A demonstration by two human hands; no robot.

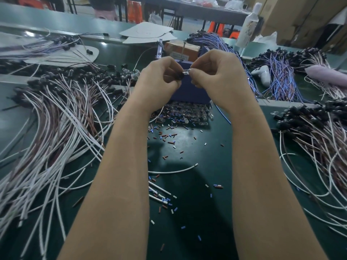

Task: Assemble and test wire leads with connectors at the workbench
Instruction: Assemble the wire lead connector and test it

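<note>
Both hands are raised together over the green workbench (197,147). My left hand (159,77) pinches a small black connector (180,75). My right hand (216,72) pinches a clear LED bulb (187,71) that meets the connector end to end. Behind the hands stands a blue box (189,94). A pile of clear LED bulbs (185,113) lies just in front of the box. Any wire from the held connector is hidden by my left hand.
White and brown wire leads with black connectors (56,119) cover the left side; a similar heap (319,132) lies right. Blue-purple lead bundles (279,76) sit far right, beside a white tool (262,73). Cut insulation bits (165,139) and a loose white wire (172,170) litter the middle.
</note>
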